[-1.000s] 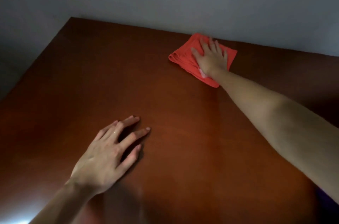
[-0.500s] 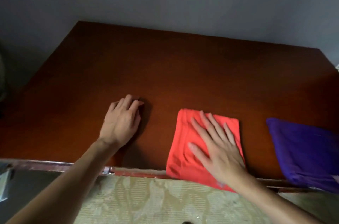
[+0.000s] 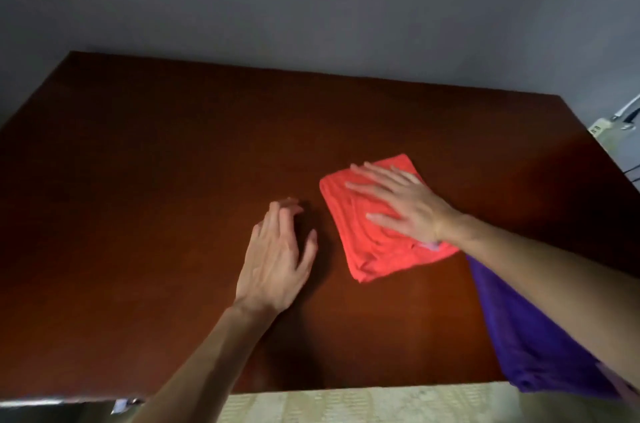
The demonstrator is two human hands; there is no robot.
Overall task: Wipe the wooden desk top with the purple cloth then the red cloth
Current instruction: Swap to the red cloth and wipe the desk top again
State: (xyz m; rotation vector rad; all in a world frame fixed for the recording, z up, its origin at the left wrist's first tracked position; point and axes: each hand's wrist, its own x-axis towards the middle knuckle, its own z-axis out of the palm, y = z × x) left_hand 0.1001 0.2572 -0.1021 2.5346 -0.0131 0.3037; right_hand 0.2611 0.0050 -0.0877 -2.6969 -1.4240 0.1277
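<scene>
tabletop (image 3: 145, 214): dark reddish wood, fills most of the view
purple cloth (image 3: 540, 346): near right edge, partly under the right forearm
red cloth (image 3: 377, 242): folded, right of centre — just beside the purple one
right hand (image 3: 407, 202): flat on the red cloth, fingers spread
left hand (image 3: 277, 259): palm down on bare wood — fingers loosely extended, holding nothing

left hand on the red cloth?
No, the left hand rests flat on the bare desk, while the right hand presses the red cloth.
</scene>
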